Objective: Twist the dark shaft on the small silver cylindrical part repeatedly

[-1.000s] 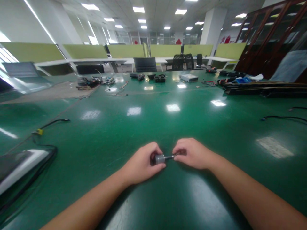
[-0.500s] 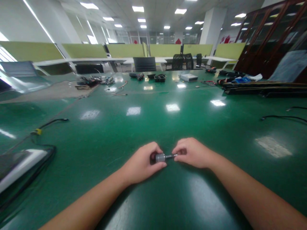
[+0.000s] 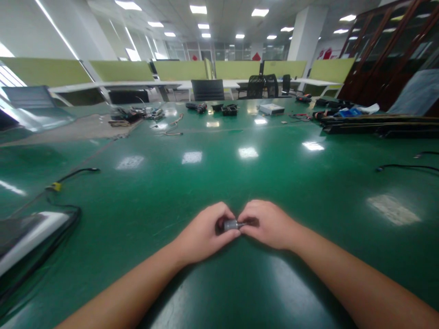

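grips the barrel [image 3: 231, 225] with the left hand [image 3: 202, 233], at nine o'clock of it, and pinches the shaft [image 3: 242, 224] with the right hand [image 3: 269, 224], at three o'clock. lies level between both, just above or on the table [image 3: 219, 187]; cannot tell which. has just come in with the right hand, near to touching the left, and now leaves far less shaft bare; probably means a pinch closer to the barrel, though cannot tell whether from sliding fingers or from pushing the shaft in.

farther out, at nine o'clock from the barrel, shows a white-edged device [image 3: 51, 221]; between nine and ten, a cable [image 3: 77, 172]; between two and three, a black lead [image 3: 408, 166]. beyond, at two, a dark stack [image 3: 377, 125]; at one, a box [image 3: 270, 109]; at twelve, a chair [image 3: 207, 90].
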`<state>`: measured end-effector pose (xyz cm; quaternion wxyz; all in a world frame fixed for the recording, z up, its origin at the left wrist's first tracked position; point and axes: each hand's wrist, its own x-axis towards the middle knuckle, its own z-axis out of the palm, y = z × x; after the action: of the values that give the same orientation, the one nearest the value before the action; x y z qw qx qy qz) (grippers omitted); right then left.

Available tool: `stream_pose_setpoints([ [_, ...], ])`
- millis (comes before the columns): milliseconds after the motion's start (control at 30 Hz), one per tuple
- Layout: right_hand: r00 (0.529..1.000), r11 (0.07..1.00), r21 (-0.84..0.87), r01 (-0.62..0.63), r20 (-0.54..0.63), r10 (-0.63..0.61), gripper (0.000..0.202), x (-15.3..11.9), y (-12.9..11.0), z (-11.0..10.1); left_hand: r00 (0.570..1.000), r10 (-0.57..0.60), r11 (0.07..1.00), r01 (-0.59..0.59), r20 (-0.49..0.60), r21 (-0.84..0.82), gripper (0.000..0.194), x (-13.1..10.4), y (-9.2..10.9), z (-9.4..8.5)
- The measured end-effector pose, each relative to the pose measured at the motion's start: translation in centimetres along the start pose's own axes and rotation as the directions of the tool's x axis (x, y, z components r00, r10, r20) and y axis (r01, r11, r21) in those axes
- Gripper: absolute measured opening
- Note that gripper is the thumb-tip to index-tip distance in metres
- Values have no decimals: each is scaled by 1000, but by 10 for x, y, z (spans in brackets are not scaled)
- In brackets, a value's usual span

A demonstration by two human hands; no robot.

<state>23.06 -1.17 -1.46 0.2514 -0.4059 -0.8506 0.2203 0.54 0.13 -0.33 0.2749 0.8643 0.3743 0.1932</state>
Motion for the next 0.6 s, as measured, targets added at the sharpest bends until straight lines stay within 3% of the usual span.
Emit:
stream_pose_setpoints([
  [600, 1000, 1000, 11, 29, -11, -29, 8, -1, -2, -1, 1000, -27, 999, 27, 0, 24, 21, -1, -1, 1],
])
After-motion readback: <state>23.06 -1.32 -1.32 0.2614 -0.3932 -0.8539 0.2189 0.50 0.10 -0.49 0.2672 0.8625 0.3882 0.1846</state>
